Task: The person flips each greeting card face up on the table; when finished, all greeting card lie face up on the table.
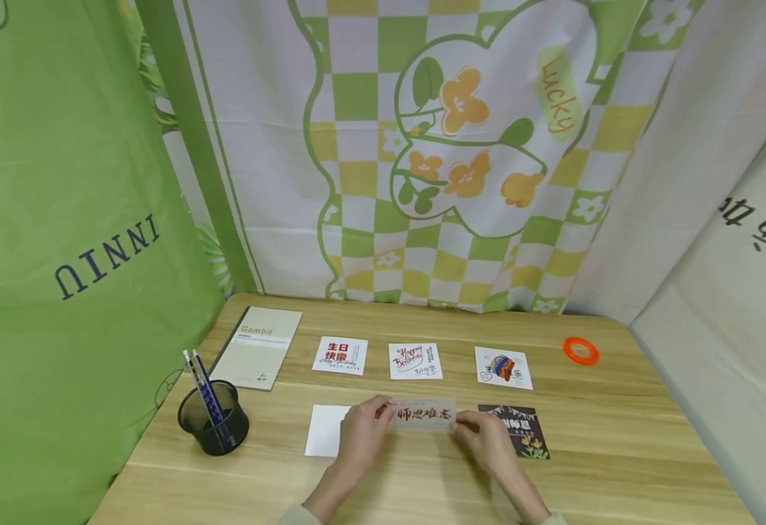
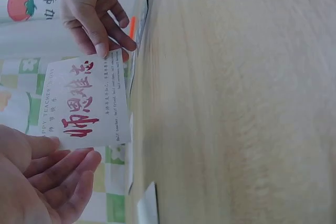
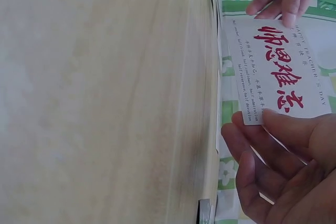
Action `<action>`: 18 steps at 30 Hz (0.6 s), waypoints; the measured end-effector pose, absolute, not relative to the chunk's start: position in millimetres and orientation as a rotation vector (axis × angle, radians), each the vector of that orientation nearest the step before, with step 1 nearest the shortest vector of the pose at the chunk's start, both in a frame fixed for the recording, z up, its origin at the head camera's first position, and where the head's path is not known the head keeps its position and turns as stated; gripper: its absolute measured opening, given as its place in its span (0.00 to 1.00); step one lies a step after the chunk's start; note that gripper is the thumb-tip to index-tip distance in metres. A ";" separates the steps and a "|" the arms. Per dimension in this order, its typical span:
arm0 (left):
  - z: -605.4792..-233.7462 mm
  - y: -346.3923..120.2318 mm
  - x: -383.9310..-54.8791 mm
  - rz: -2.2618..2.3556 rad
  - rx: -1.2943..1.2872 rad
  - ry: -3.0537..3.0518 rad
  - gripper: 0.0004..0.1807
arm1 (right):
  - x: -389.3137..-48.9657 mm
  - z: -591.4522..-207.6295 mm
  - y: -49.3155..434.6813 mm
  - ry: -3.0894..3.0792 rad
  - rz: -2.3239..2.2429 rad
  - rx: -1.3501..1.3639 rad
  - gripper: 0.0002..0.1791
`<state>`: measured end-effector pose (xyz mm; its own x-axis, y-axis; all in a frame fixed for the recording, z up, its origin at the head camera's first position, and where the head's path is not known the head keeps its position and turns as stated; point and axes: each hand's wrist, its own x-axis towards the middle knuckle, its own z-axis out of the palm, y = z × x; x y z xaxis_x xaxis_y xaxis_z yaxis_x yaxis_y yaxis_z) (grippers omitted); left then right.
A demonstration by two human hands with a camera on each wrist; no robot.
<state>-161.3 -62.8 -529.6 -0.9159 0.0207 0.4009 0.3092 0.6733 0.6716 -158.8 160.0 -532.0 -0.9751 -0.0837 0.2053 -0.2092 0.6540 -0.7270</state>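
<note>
A white greeting card [image 1: 424,414] with red brush-style characters is held up above the table between both hands. My left hand [image 1: 364,432] pinches its left edge between thumb and fingers. At the opposite edge, my right hand [image 1: 485,442] pinches it the same way. In the right wrist view the card [image 3: 275,72] shows its printed face, with "Happy Teacher's Day" along one side. Under the left hand lies a plain white card [image 1: 322,432], partly covered. A dark card [image 1: 528,430] with orange flowers lies beside the right hand, its left part hidden.
Behind the hands, a red-lettered birthday card [image 1: 339,356], a "Happy Birthday" card [image 1: 415,361] and a colourful card [image 1: 503,367] form a row. A notebook [image 1: 258,350] and a black mesh pen cup [image 1: 215,419] stand left. An orange ring [image 1: 581,351] lies at the right.
</note>
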 end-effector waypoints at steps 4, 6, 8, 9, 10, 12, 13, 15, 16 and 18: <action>-534.6 -64.8 -162.6 -1.213 -0.210 -2.558 0.07 | -157.6 -531.0 159.1 -2.723 1.218 0.242 0.07; -537.3 -65.6 -162.6 -1.241 -0.206 -2.581 0.07 | -157.5 -531.1 158.3 -2.726 1.221 0.225 0.07; -539.8 -66.0 -162.4 -1.266 -0.203 -2.609 0.09 | -157.6 -531.4 157.1 -2.726 1.254 0.202 0.07; -541.0 -66.1 -162.2 -1.269 -0.199 -2.627 0.10 | -157.6 -531.5 156.4 -2.724 1.285 0.187 0.07; -542.1 -66.1 -162.1 -1.268 -0.197 -2.644 0.11 | -157.6 -531.6 155.6 -2.720 1.316 0.174 0.07; -544.0 -66.0 -161.5 -1.259 -0.195 -2.672 0.13 | -157.9 -532.2 153.9 -2.714 1.384 0.145 0.07; -544.5 -65.9 -161.3 -1.255 -0.192 -2.683 0.14 | -158.2 -532.6 153.3 -2.711 1.408 0.135 0.07; -545.5 -65.7 -161.0 -1.240 -0.195 -2.696 0.15 | -158.5 -532.7 152.2 -2.709 1.428 0.117 0.06; -546.0 -65.6 -161.0 -1.245 -0.197 -2.700 0.16 | -158.7 -532.7 151.8 -2.709 1.430 0.114 0.06; -546.4 -65.4 -160.9 -1.258 -0.198 -2.704 0.18 | -158.9 -532.6 151.2 -2.714 1.429 0.106 0.05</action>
<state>-160.9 -65.4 -546.4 -0.9796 0.0547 0.1934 0.1831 0.6392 0.7469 -158.9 151.2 -532.6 -0.9950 -0.0271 0.0961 -0.0946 0.5644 -0.8201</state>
